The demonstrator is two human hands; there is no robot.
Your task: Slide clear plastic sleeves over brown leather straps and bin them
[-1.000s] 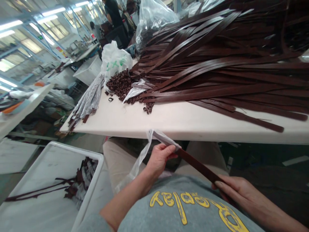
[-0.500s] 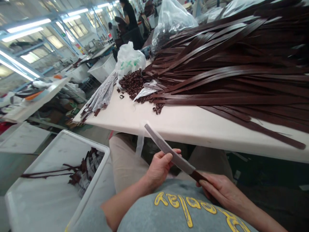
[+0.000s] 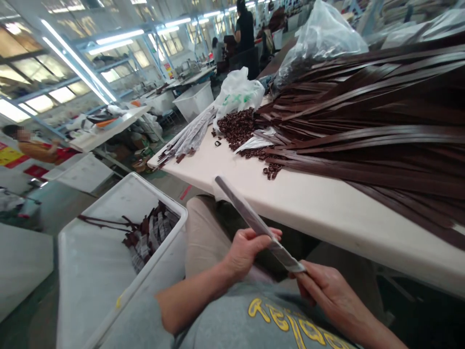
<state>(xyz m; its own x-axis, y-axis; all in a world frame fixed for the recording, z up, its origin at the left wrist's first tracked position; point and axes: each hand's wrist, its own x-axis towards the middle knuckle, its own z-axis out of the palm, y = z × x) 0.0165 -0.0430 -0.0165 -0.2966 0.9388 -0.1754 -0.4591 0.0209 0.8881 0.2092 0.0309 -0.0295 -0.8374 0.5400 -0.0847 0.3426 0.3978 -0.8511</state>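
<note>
A dark strap in a thin whitish wrapping (image 3: 240, 203) slants over my lap, its far end near the table edge. Around its middle, my left hand (image 3: 249, 249) is closed with the thumb on top. My right hand (image 3: 321, 283) pinches the strap's near end, where the wrapping stops at the fingers. On the table (image 3: 308, 194) lie a large heap of long dark brown straps (image 3: 381, 140) and a pile of small brown loops (image 3: 238, 127).
A white bin (image 3: 123, 291) on the left holds wrapped straps (image 3: 156, 230). Wrapped strips (image 3: 192, 138) lie at the table's far left corner beside a white plastic bag (image 3: 240, 89). People work in the background, one in black (image 3: 245, 31).
The view has swung left, so the table and bin appear further right. The wrapping now reaches my right hand, covering the brown end that showed before.
</note>
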